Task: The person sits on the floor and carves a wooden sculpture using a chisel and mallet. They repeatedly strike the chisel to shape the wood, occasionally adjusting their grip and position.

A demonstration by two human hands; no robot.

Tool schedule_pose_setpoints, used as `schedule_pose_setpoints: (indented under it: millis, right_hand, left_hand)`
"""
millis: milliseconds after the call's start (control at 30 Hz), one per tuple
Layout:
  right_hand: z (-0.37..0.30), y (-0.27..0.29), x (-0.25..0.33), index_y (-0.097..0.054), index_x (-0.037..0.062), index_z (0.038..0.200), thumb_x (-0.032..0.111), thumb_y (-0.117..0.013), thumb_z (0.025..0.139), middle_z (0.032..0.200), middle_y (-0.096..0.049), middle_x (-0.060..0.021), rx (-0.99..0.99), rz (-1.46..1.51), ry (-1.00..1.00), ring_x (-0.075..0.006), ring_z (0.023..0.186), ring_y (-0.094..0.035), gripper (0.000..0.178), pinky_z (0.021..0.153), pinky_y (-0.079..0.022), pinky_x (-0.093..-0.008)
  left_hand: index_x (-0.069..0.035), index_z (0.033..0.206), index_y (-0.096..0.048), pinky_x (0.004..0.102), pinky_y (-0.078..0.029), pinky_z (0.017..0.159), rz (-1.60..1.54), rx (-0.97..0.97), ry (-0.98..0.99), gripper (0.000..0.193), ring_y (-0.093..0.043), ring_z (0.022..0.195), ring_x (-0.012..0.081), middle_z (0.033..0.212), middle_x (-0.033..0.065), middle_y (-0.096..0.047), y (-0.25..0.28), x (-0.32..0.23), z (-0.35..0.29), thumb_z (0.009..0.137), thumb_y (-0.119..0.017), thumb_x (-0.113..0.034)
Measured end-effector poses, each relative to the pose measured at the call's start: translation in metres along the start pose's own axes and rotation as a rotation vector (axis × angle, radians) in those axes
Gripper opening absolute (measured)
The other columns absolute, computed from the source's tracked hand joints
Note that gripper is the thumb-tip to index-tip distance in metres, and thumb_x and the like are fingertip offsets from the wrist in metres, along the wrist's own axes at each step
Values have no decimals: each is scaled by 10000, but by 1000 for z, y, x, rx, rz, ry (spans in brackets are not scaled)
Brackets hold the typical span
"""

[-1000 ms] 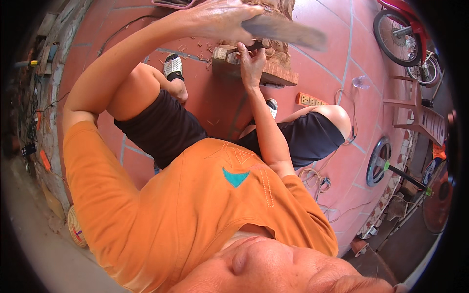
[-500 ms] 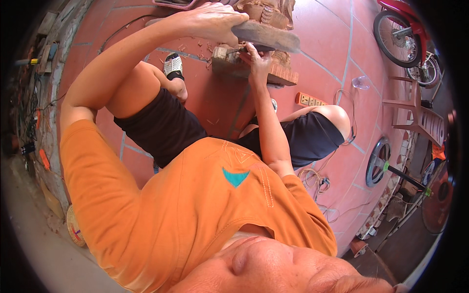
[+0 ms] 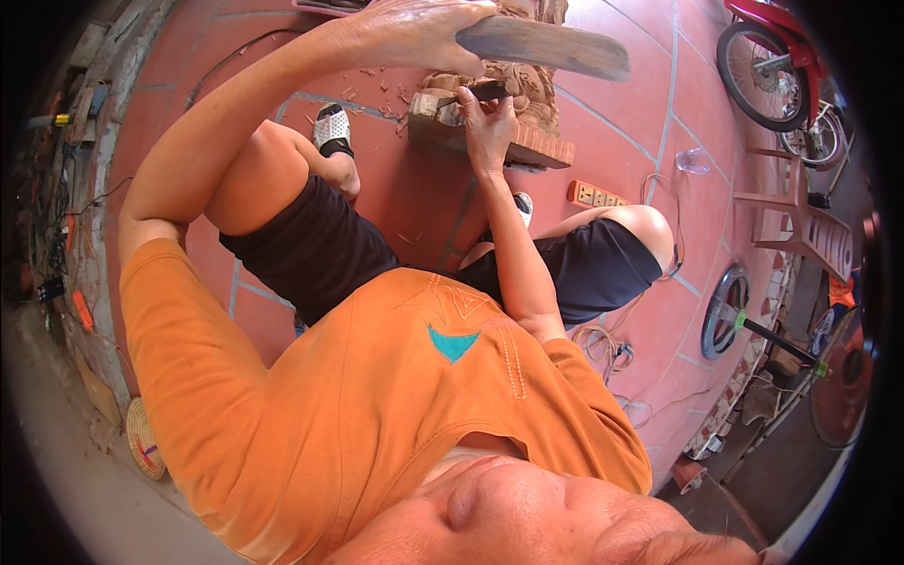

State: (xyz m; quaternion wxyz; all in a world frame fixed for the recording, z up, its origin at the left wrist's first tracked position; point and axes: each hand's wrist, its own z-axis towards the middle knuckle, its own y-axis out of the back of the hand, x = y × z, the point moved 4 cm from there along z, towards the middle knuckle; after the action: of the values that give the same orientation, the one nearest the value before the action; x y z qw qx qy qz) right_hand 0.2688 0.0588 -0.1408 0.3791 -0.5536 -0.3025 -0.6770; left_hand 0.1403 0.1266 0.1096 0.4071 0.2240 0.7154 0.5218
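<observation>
My left hand (image 3: 414,36) is closed around a flat, weathered wooden mallet (image 3: 556,47), held above the work and apart from the chisel. My right hand (image 3: 489,134) pinches a chisel (image 3: 493,89) by its dark handle, the butt end pointing right. The chisel's thin blade points left, toward the blocky lower part of a reddish-brown wood carving (image 3: 539,105); whether its tip touches the wood I cannot tell. This carving stands on the floor between my feet, its upper part cut off by the picture's top edge and partly hidden by the mallet.
Wood chips (image 3: 381,87) are scattered over the red tiled floor (image 3: 621,104). An orange power strip (image 3: 595,195) lies right of the carving, near a coiled cord (image 3: 603,348). Farther right are a clear plastic cup (image 3: 693,161), a brown chair (image 3: 815,221) and a red motorbike (image 3: 767,75).
My left hand has raised the mallet away from the chisel and shifted it to the right. The chisel handle, mostly covered before, now shows. My right hand has moved slightly left and down.
</observation>
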Motion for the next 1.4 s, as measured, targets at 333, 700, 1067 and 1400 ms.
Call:
schedule_pose_setpoints:
  millis: [333, 700, 1067, 1400]
  right_hand:
    - [4, -4, 10, -660, -50, 999, 184, -839, 878, 884, -755, -153, 24, -54, 89, -180, 762, -708, 319, 676, -549, -344]
    - [6, -3, 0, -641, -29, 1066, 209, -843, 870, 853, -746, -145, 3, -78, 20, -223, 734, -719, 368, 704, -558, -356]
    - [5, 4, -4, -604, 47, 1087, 90, -764, 936, 994, -674, -50, 8, 428, -375, -121, 837, -667, 225, 682, -601, -263]
    - [2, 0, -4, -635, -1, 992, 137, -824, 902, 845, -714, -44, 13, -88, 3, -90, 715, -645, 251, 620, -530, -258]
  left_hand:
    - [-24, 1244, -630, 494, -544, 770, 255, 35, -108, 538, -703, 784, 392, 789, 202, -703, -47, 17, 5, 819, -744, -335]
    - [34, 1171, -570, 526, -539, 784, 1, -128, -107, 547, -709, 838, 439, 874, 271, -704, -29, 1, 4, 857, -732, -384]
    - [68, 1108, -572, 544, -538, 773, 13, 24, 37, 562, -695, 863, 482, 878, 328, -681, -2, -2, -4, 887, -710, -429]
    - [43, 1143, -570, 548, -536, 806, -68, -146, -67, 579, -697, 898, 473, 908, 335, -682, 8, -10, -6, 874, -729, -445]
